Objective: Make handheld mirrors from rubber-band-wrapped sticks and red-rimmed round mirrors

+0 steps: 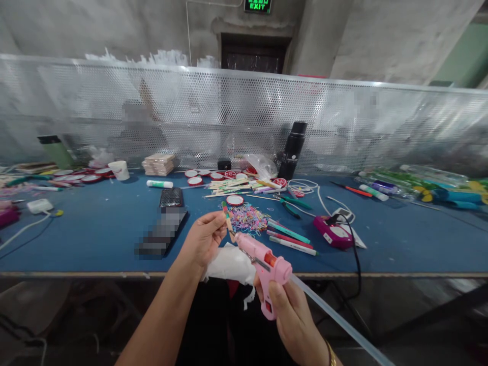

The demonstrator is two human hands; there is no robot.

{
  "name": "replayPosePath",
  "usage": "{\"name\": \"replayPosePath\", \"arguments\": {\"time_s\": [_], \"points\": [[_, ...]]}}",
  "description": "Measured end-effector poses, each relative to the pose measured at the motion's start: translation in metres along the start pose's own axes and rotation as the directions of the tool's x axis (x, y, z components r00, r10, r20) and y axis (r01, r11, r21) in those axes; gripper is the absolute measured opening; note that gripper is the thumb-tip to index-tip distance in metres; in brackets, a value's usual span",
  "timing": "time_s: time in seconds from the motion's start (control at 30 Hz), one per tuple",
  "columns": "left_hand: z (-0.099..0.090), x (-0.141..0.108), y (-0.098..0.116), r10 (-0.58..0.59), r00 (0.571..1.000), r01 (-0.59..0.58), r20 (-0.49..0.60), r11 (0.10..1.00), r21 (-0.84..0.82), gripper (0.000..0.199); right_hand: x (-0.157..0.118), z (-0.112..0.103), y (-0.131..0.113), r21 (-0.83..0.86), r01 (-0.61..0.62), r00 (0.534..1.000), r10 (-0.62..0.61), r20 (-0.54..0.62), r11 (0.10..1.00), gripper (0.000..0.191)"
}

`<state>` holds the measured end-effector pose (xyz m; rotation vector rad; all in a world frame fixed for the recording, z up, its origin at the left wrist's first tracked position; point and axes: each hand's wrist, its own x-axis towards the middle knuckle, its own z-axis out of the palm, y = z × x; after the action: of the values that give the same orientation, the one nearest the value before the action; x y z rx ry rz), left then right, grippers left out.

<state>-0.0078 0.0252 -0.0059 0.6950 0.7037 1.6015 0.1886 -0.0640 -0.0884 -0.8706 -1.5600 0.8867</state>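
I see rough grey walls (373,46) and a green EXIT sign (258,5) glowing above a dark doorway (255,55). A shiny metal screen (183,114) full of little holes stands behind a long blue table (99,234).

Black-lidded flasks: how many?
2: green flask at the table's left, black flask by the mesh, beyond the glue gun in the right hand. Others may be hidden.

Glue gun (258,248): smooth plastic. Stick (228,221): wood. Tabletop (95,223): matt. Screen (198,109): perforated metal. Wall (375,43): rough.
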Motion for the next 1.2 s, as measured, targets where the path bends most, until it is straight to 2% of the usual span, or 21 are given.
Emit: {"name": "replayPosePath", "arguments": {"time_s": [0.13,0.3,0.53,0.7,0.77,0.83,0.93,1.03,1.1,1.2], "points": [[0.0,0.0,0.0,0.026,0.999,-0.026,0.024,1.0,0.006,0.042,-0.004,-0.003,-0.002,0.01,-0.098,0.994,0.097,0.043,0.995,0.048],[-0.002,0.0,0.0,0.03,0.999,-0.031,0.045,0.999,0.023,0.037,-0.007,-0.007,-0.005,0.028,-0.142,0.989,0.141,0.048,0.989,0.053],[-0.001,0.001,0.0,0.051,0.997,-0.05,0.05,0.999,-0.016,0.037,-0.006,-0.019,-0.011,0.016,-0.063,0.998,0.063,0.012,0.998,0.043],[-0.002,0.003,0.001,0.041,0.998,-0.04,0.044,0.998,-0.042,0.038,0.004,-0.047,-0.025,-0.071,0.036,0.999,-0.037,-0.018,0.997,0.026],[-0.002,0.004,0.001,0.048,0.998,-0.046,0.046,0.998,-0.04,0.038,0.007,-0.064,-0.032,-0.148,0.124,0.992,-0.124,0.008,0.981,0.02],[-0.002,0.005,0.002,0.047,0.998,-0.045,0.052,0.998,-0.035,0.037,0.008,-0.085,-0.039,-0.282,0.186,0.981,-0.194,0.002,0.941,0.024],[-0.002,0.006,0.003,0.042,0.997,-0.04,0.071,0.999,-0.032,0.033,0.012,-0.127,-0.05,-0.565,0.171,0.957,-0.274,-0.101,0.807,0.029],[-0.003,0.007,0.003,0.04,0.996,-0.037,0.08,0.999,-0.04,0.032,0.022,-0.179,-0.053,-0.765,0.026,0.919,-0.316,-0.235,0.644,0.031],[-0.004,0.007,0.003,0.036,0.996,-0.033,0.079,0.999,-0.038,0.033,0.031,-0.215,-0.047,-0.802,-0.1,0.917,-0.257,-0.304,0.589,0.038],[-0.003,0.006,0.002,0.042,0.996,-0.04,0.077,0.999,-0.031,0.032,0.045,-0.263,-0.024,-0.81,-0.232,0.923,-0.14,-0.358,0.539,0.036]]}}
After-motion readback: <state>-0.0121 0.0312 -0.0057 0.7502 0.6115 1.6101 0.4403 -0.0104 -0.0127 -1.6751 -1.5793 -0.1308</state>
